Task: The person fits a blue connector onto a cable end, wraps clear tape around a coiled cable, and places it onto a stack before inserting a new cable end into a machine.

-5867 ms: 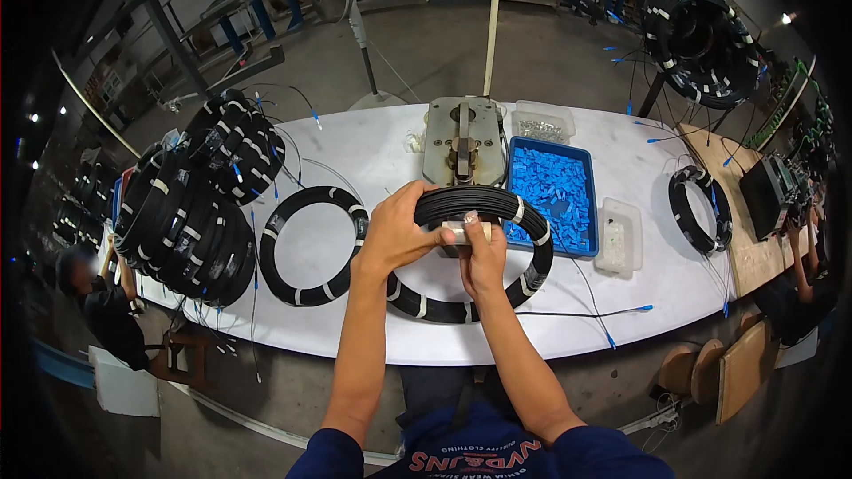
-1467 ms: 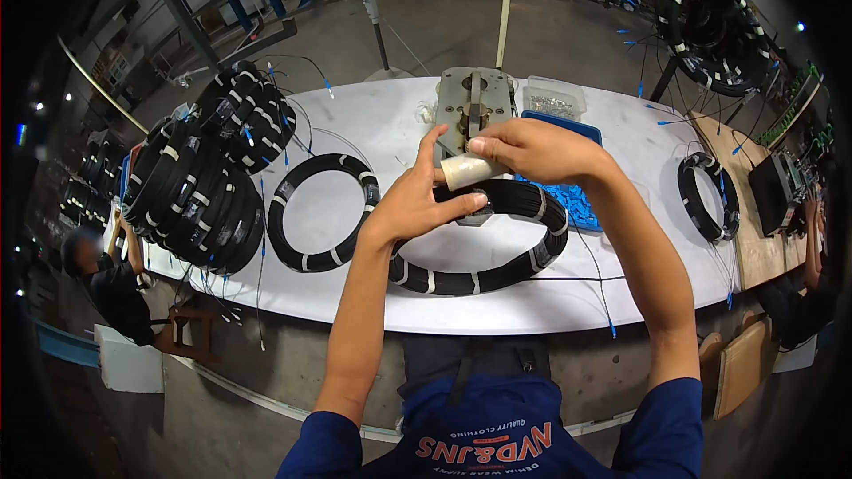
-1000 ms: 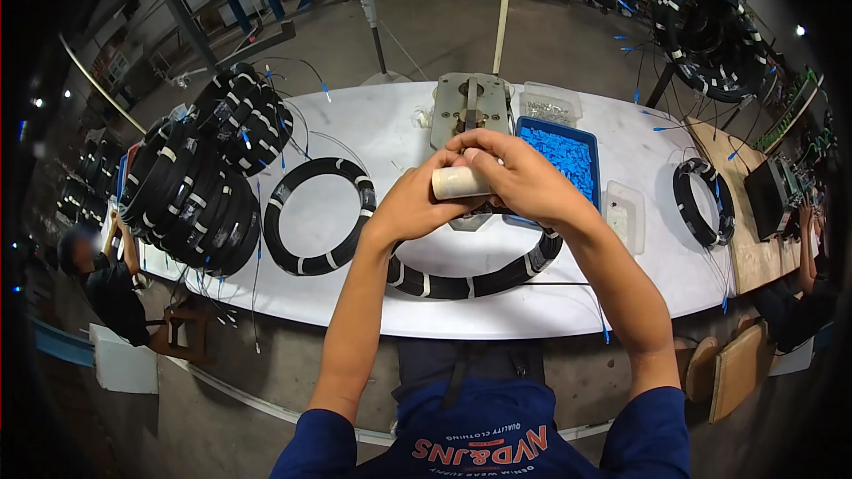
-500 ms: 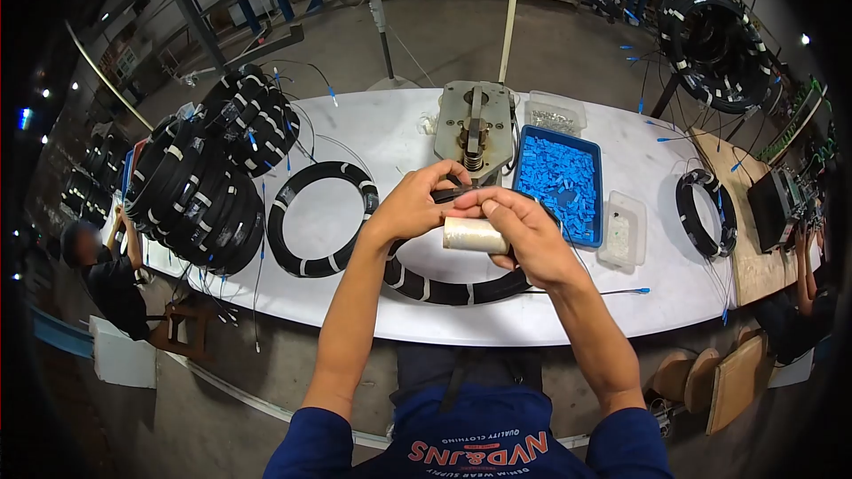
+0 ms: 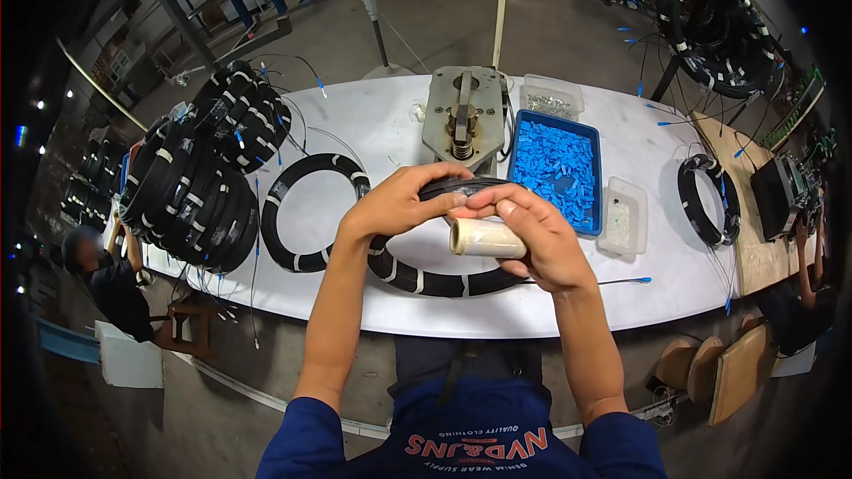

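Note:
A coil of black cable point(image 5: 444, 285) with white bands stands tilted at the table's near edge. My left hand point(image 5: 398, 201) is closed round its far side, thumb on the near face and fingers behind. In my right hand point(image 5: 546, 244) is a roll of clear film point(image 5: 486, 238), its hollow core facing left. The right fingertips meet the coil beside my left thumb, where any loose film end is too small to make out. Just beyond the hands stands a metal press point(image 5: 463, 115). To the left lies another banded cable coil point(image 5: 308, 263).
A blue tray point(image 5: 598, 179) of small blue connectors stands right of the press. Clear plastic boxes point(image 5: 626, 247) sit beside and behind it. Stacked coils point(image 5: 191, 200) fill the table's left end; another coil point(image 5: 683, 204) lies right. Co-workers point(image 5: 115, 279) are at both sides.
My left hand has shifted left along the coil, and its far side now shows between my hands. The roll has turned so its hollow end shows. The whole view has shifted slightly.

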